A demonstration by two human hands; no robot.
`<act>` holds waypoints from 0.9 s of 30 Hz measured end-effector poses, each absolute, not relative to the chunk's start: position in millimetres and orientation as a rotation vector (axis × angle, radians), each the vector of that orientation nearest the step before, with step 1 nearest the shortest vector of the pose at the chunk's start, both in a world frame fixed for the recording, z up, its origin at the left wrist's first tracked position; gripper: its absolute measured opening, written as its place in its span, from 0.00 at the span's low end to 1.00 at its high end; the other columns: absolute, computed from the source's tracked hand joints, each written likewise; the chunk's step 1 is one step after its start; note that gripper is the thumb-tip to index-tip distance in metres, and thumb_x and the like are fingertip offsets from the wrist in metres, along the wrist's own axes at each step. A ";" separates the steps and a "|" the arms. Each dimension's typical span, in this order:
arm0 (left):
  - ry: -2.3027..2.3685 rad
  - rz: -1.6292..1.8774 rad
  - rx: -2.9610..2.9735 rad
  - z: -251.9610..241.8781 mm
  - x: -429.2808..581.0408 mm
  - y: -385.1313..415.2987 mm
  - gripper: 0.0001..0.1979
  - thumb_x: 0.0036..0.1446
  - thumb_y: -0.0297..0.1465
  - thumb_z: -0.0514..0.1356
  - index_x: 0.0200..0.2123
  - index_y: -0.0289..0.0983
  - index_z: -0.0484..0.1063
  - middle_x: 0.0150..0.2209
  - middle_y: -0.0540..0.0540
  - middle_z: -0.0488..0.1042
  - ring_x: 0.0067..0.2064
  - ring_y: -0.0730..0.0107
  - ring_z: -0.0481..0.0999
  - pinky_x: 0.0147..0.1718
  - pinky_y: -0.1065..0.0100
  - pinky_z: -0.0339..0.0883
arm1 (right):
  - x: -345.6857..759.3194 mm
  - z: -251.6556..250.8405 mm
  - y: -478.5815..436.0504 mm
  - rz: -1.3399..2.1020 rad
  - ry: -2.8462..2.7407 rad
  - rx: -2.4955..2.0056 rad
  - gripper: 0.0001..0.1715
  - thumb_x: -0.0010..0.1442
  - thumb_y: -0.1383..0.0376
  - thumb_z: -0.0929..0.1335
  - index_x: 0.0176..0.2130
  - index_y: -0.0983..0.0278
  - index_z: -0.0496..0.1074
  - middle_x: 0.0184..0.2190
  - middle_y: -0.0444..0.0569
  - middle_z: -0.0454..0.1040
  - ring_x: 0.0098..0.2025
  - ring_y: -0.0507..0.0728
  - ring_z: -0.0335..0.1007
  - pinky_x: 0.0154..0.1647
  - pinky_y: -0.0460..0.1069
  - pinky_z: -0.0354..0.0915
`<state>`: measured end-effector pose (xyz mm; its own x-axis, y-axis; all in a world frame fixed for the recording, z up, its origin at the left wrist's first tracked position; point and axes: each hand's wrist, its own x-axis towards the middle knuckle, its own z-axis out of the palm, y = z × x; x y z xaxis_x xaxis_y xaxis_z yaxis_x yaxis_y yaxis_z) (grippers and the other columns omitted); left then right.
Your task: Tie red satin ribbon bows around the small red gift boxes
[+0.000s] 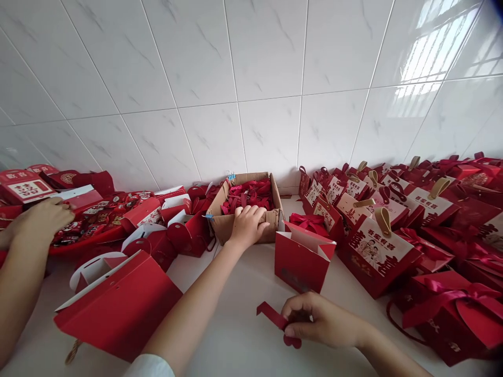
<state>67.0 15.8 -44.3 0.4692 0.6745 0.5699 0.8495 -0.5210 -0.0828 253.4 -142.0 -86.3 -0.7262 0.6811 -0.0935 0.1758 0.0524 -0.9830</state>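
Note:
My left hand (247,226) reaches to a cardboard box (217,215) by the wall, its fingers hooked over the near rim. Inside the box lie several dark red ribbons (251,192). My right hand (314,320) is low over the table, pinching a flat red strap (271,315) between thumb and fingers; a heart-shaped end hangs below. Just beyond this hand stands a red gift box (301,262), upright with its top open. Left of my left forearm, a large red gift box (121,309) leans with its flap open and a rope handle beneath.
At the left, another person's hand (43,220) is over a red tray of wrapped sweets (106,214). Open red boxes (188,233) stand beside it. Several printed gift boxes with loop handles (379,256) and ribbon-tied boxes (451,314) crowd the right. A tiled wall (267,125) bounds the back.

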 end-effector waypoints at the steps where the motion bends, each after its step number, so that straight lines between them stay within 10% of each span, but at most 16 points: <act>1: -1.273 -0.690 -2.375 -43.9 65.8 15.4 0.12 0.54 0.33 0.59 0.42 0.38 0.67 0.38 0.43 0.73 0.43 0.56 0.69 0.42 0.56 0.55 | 253.5 -86.6 -142.2 1.635 -2.006 -0.888 0.10 0.58 0.61 0.66 0.33 0.66 0.72 0.28 0.48 0.76 0.29 0.51 0.69 0.31 0.44 0.62; 7: -1.128 -0.848 -2.427 -43.0 61.0 -6.1 0.19 0.55 0.28 0.55 0.51 0.38 0.59 0.51 0.41 0.68 0.54 0.57 0.64 0.53 0.53 0.51 | 248.0 -97.3 -140.7 0.847 -2.367 -1.152 0.10 0.59 0.68 0.63 0.33 0.62 0.73 0.30 0.47 0.76 0.31 0.54 0.71 0.32 0.45 0.61; 12: -0.941 -1.515 -2.476 -53.3 63.2 -38.7 0.16 0.45 0.17 0.50 0.37 0.39 0.57 0.43 0.43 0.67 0.48 0.63 0.67 0.47 0.58 0.60 | 237.8 -107.9 -143.1 0.528 -2.368 -1.342 0.14 0.58 0.65 0.65 0.46 0.61 0.69 0.34 0.49 0.77 0.33 0.57 0.73 0.28 0.46 0.62; 16: -1.096 -1.690 -2.698 -61.4 68.2 -63.7 0.14 0.46 0.22 0.54 0.37 0.39 0.57 0.38 0.45 0.65 0.42 0.65 0.68 0.40 0.63 0.64 | 253.2 -96.7 -152.1 0.143 -2.316 -0.791 0.11 0.58 0.60 0.67 0.41 0.62 0.67 0.23 0.43 0.72 0.22 0.51 0.67 0.22 0.44 0.60; 20: -1.461 -1.533 -2.927 -64.6 71.3 -75.3 0.15 0.52 0.33 0.60 0.42 0.39 0.61 0.40 0.45 0.68 0.43 0.65 0.69 0.45 0.61 0.63 | 279.5 -79.7 -150.2 -0.458 -1.617 -0.630 0.13 0.47 0.71 0.72 0.33 0.62 0.64 0.34 0.47 0.68 0.36 0.54 0.67 0.38 0.50 0.64; 23: -1.537 -1.465 -3.093 -68.3 74.3 -76.6 0.18 0.54 0.37 0.60 0.47 0.39 0.63 0.46 0.43 0.70 0.48 0.63 0.69 0.48 0.60 0.63 | 286.1 -77.9 -138.6 -0.273 -1.167 -0.809 0.23 0.42 0.67 0.74 0.35 0.61 0.60 0.48 0.53 0.61 0.52 0.62 0.60 0.50 0.60 0.60; 27: -1.264 -1.463 -3.227 -74.0 78.6 -81.0 0.16 0.58 0.34 0.55 0.50 0.40 0.65 0.52 0.41 0.67 0.53 0.61 0.67 0.51 0.59 0.64 | 278.0 -90.4 -128.7 0.299 -1.094 -0.926 0.12 0.57 0.61 0.66 0.38 0.60 0.58 0.54 0.56 0.58 0.58 0.62 0.54 0.55 0.61 0.54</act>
